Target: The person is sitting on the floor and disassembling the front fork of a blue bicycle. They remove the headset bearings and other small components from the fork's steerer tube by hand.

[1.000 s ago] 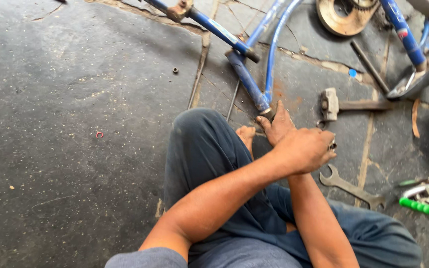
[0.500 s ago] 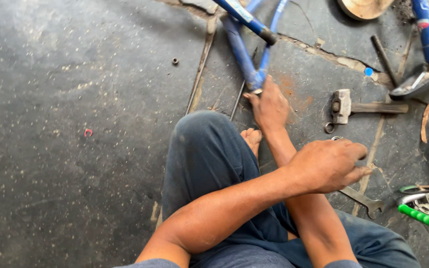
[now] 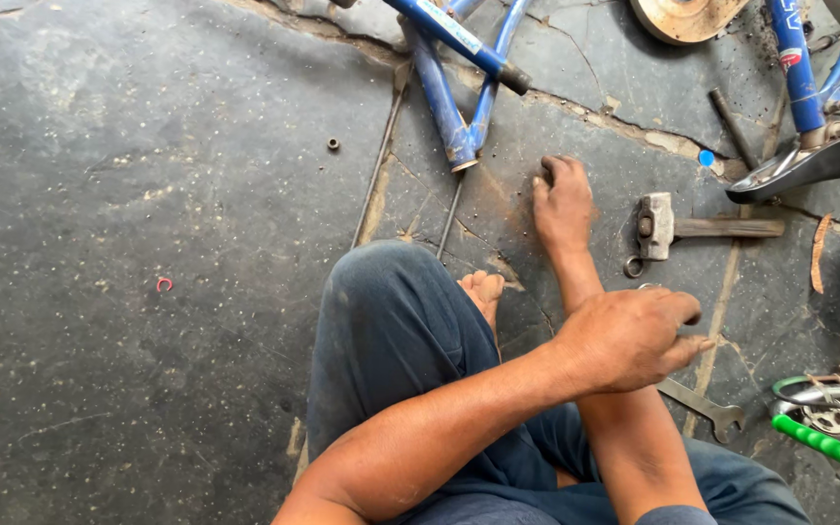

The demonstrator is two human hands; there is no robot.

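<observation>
Here, on cracked grey stone floor point(image 3: 148, 146), the right hand point(image 3: 564, 202) pressed curled fingers down at upper centre beside a steel hammer point(image 3: 655, 226), while the left hand point(image 3: 629, 337) clenched loosely, holding uncertain, above a flat wrench point(image 3: 707, 406).

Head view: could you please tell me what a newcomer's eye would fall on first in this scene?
The crossed forearms stand out first: the left hand hangs half curled at centre right, while the right hand presses on the cracked floor farther out. Above them lies a blue bicycle frame. A hammer lies just right of the right hand, and a spanner lies below the left hand.
</observation>
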